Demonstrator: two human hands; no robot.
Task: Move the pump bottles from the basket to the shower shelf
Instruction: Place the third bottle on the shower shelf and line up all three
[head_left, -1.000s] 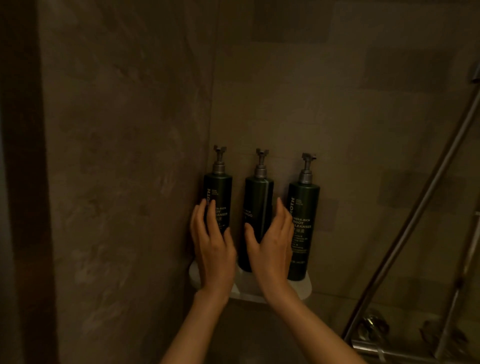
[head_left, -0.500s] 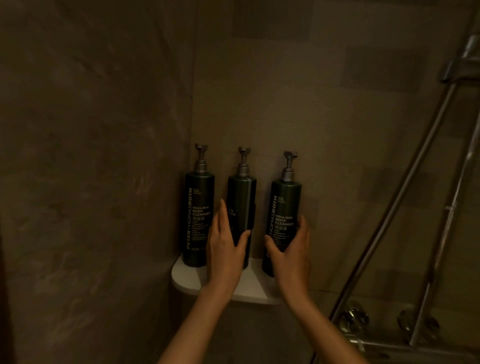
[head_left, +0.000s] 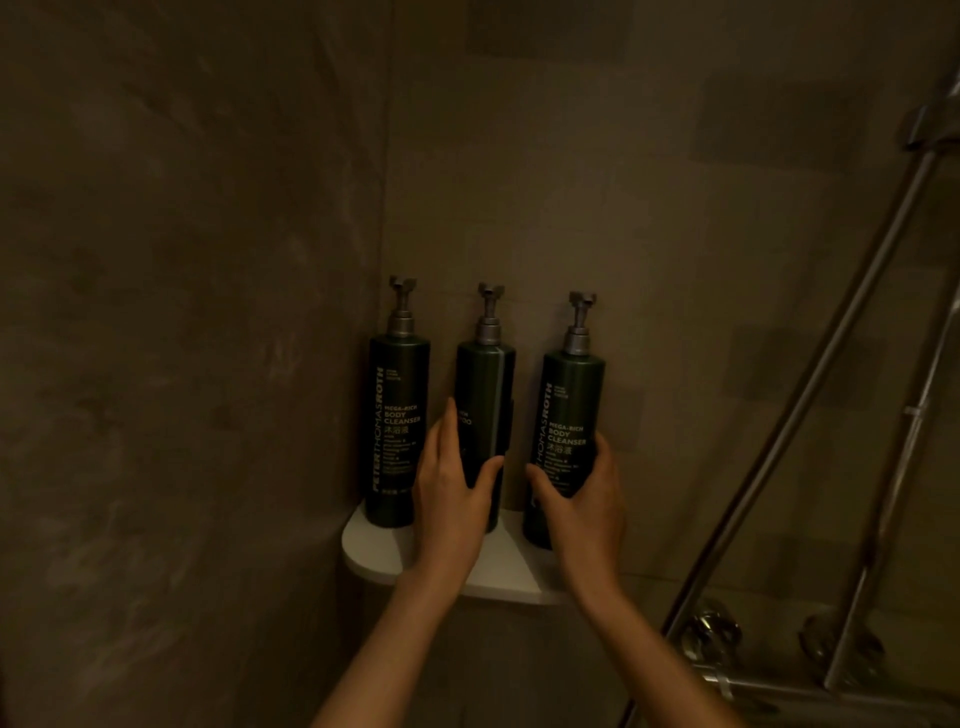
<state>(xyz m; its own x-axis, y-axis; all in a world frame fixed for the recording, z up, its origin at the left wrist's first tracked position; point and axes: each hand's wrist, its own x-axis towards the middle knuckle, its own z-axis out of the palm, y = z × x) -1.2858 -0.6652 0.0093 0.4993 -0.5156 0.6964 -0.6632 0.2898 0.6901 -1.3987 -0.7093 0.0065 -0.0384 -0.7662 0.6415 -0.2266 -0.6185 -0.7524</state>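
Left hand (head_left: 457, 499) wrapped round middle bottle (head_left: 484, 410), right hand (head_left: 582, 499) round right bottle (head_left: 569, 436) (both upright on shelf (head_left: 374, 545)); best turned gently, labels forward.

Two bare arms showing from the bottom edge, no sleeves covering them, left hand (head_left: 453, 491) and right hand (head_left: 584, 506) wearing no gloves, long thin fingers (head_left: 448, 431), nothing showing on the wrists in the dim light
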